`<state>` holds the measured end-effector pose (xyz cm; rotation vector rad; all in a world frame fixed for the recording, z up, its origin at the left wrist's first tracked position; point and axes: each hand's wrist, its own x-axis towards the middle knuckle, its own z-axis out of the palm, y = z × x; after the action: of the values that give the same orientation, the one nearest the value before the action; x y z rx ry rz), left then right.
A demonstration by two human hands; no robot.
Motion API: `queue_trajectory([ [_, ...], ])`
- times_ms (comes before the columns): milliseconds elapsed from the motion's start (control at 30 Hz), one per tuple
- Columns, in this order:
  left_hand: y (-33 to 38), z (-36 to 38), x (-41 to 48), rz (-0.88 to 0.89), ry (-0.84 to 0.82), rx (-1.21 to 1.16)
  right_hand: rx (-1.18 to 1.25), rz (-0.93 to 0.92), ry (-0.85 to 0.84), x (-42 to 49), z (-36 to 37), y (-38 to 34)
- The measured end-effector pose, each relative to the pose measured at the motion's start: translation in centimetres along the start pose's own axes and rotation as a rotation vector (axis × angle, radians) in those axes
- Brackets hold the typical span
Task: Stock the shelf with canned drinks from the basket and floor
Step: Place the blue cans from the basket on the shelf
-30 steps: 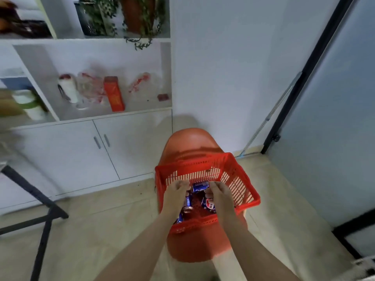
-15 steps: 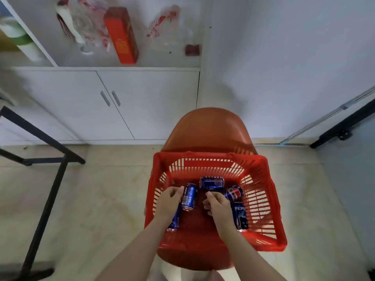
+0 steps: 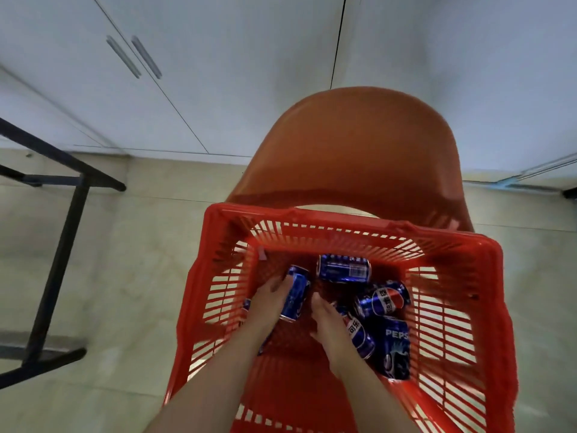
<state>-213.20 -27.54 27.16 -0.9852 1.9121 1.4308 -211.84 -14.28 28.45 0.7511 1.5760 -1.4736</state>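
**Both hands down in basket, L one on a can**

Red slatted basket [image 3: 343, 228] sits on seat of orange chair [image 3: 359, 145], centre-right of scene. All cans in view are inside it, blue w/ Pepsi print, lying on their sides or tilted.

L hand [image 3: 268, 303] reaches in at left of basket floor, thumb and fingers wrapped round a slim can [image 3: 295, 295] that points far-near. Bit of another blue can [image 3: 246, 304] peeks out just left of that hand, mostly hidden.

R hand [image 3: 327, 320] is just beside it, back of hand up, touching a tilted can [image 3: 360, 337] on its right side. Fingers there are hidden, so can't tell if it grips or only rests.

Loose ones:
- barcode can [image 3: 343, 269], crosswise, by far wall
- logo can [image 3: 385, 300], right of R hand
- PEPSI can [image 3: 395, 348], nearest, touching the tilted can

Far side: white cabinet doors [image 3: 218, 73] w/ two bar handles [image 3: 134, 56]. Left: black metal frame [image 3: 59, 245] on pale tiled floor [image 3: 125, 276].
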Motion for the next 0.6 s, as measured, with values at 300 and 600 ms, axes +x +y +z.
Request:
queue_trajectory([
  [300,-2.0,1.6,3.5,-0.043,-0.009,0.114,0.152,0.163,-0.103,5.2,1.0,3.3],
  [600,-2.1,0.9,-0.4,-0.021,0.003,-0.263,0.217,0.069,0.023,1.5,-0.1,-0.9],
])
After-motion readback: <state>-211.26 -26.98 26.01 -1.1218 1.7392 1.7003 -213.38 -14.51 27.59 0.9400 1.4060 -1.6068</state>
